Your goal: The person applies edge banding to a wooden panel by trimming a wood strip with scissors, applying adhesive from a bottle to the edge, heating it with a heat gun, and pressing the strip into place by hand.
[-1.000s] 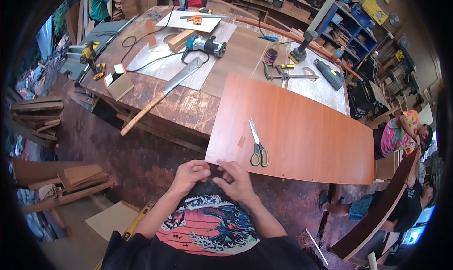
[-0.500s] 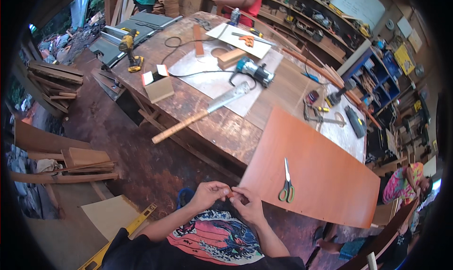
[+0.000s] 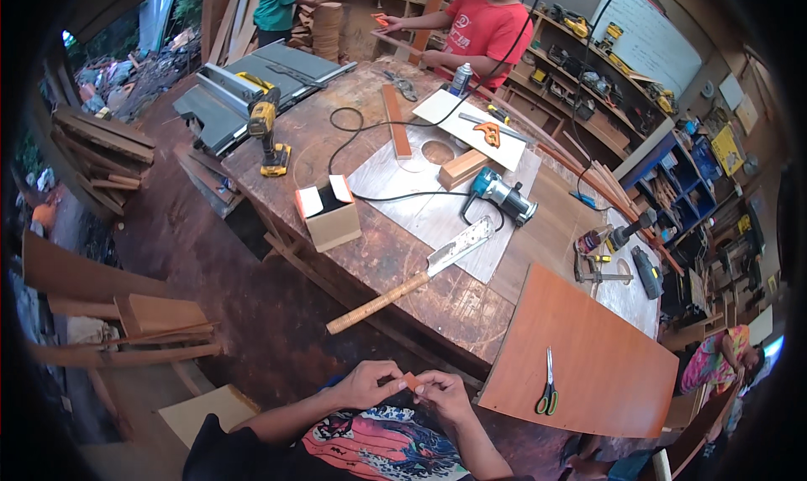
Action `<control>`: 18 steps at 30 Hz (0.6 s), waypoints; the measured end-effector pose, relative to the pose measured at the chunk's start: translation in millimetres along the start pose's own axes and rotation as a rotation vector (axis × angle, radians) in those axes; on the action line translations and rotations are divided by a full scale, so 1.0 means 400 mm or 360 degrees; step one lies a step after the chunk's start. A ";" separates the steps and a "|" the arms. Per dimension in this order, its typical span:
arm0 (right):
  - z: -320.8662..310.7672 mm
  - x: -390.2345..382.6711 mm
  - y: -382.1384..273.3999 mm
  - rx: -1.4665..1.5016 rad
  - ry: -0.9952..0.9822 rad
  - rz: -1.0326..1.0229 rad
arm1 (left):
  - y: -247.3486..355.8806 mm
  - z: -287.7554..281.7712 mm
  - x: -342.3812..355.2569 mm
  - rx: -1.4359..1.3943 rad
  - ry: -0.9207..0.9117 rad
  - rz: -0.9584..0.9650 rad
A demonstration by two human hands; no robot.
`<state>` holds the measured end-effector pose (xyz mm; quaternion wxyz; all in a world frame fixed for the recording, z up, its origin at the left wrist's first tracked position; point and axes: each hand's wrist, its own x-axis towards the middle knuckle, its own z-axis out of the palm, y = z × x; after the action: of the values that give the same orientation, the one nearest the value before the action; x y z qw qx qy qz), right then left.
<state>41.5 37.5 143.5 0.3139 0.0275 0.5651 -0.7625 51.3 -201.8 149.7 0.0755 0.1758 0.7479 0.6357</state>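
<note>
- Both of my hands are held close to my chest, below the near edge of the large worn wooden work surface point(image 3: 420, 254); bare reddish-brown floor point(image 3: 218, 313) lies open between that edge and my body.
- To my right, a smooth orange-brown laminated board point(image 3: 588, 355) overhangs the surface corner; a pair of scissors with black-and-green handles point(image 3: 547, 389) lies on it near its lower edge.
- My left hand point(image 3: 366, 384) is curled, thumb and fingers pinching one end of a small thin orange-brown strip point(image 3: 412, 382).
- My right hand point(image 3: 444, 393) is curled the same way, pinching the other end of the strip; the two hands nearly touch.
- The strip is in mid-air between the fingertips, clear of the surface.
- A long saw with a pale wooden handle point(image 3: 412, 279) lies diagonally, its handle projecting over the near surface edge.
- An open brown cardboard box with white flaps point(image 3: 329, 215) stands near the left edge of the surface.
- A teal power router point(image 3: 502, 194) rests on a grey metal sheet point(image 3: 437, 204); a yellow-and-black cordless drill point(image 3: 267, 128) stands at the far left corner.
- Loose wooden planks point(image 3: 126, 321) are stacked on the floor to my left, narrowing that side.
</note>
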 end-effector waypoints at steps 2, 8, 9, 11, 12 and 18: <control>0.004 0.028 0.030 0.0109 -0.0029 -0.0036 | 0.020 -0.022 -0.002 0.0081 -0.0004 0.0030; 0.025 0.072 0.033 0.0325 0.0007 -0.0099 | 0.026 -0.095 -0.038 0.0409 -0.0024 0.0154; 0.006 0.073 0.018 0.0460 0.0118 -0.0052 | 0.019 -0.108 -0.046 0.0436 -0.0020 0.0189; -0.023 0.072 -0.020 0.0195 0.0264 -0.0178 | 0.009 -0.130 -0.055 0.0413 -0.0080 0.0149; -0.026 0.071 -0.043 -0.0058 0.0286 -0.0202 | 0.010 -0.135 -0.050 0.0419 -0.0012 0.0110; 0.050 0.087 -0.094 -0.0742 -0.0202 -0.0481 | 0.061 -0.082 0.032 0.0199 0.0014 0.0010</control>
<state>0.9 10.5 168.8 0.2292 -0.1778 0.7020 -0.6504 32.5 -224.2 180.9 0.0591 0.1796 0.7859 0.5888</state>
